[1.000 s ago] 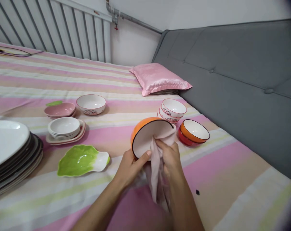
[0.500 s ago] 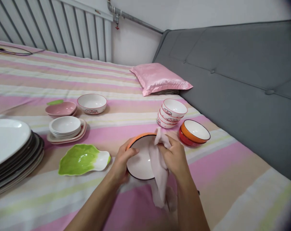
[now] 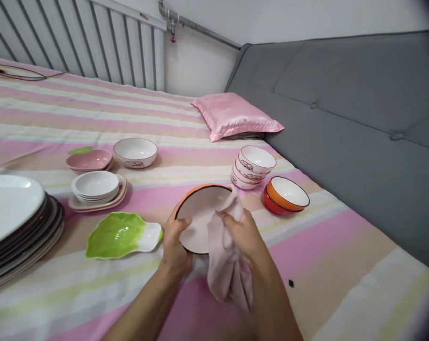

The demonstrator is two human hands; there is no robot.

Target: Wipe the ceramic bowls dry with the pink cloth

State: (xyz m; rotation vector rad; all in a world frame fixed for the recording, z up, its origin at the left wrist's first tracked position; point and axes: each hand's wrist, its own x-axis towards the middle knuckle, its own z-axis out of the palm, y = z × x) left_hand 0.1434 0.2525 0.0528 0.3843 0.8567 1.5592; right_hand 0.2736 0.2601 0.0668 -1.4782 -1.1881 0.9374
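Observation:
My left hand (image 3: 174, 244) grips the near left rim of an orange bowl (image 3: 198, 213) with a white inside, tilted toward me above the striped bedsheet (image 3: 324, 246). A pale pink cloth (image 3: 226, 263) is bunched in my right hand (image 3: 243, 232), which presses it against the bowl's inside at its right edge. The cloth hangs down below both hands. Just right of the bowl stand two stacked bowls, orange on red (image 3: 286, 194), and behind it a stack of white bowls with red rims (image 3: 253, 166).
A green leaf-shaped dish (image 3: 121, 235) lies to the left. Further left are a pile of large white plates (image 3: 17, 222), small white saucers on a pink plate (image 3: 95, 189), a pink dish (image 3: 89, 160) and a white bowl (image 3: 135, 152). A pink pillow (image 3: 235, 114) and grey headboard (image 3: 349, 118) lie beyond.
The bowl first tipped from upright facing me down toward the bed, then shifted left and up a little. My right hand moved the cloth from the far rim into the bowl's right side.

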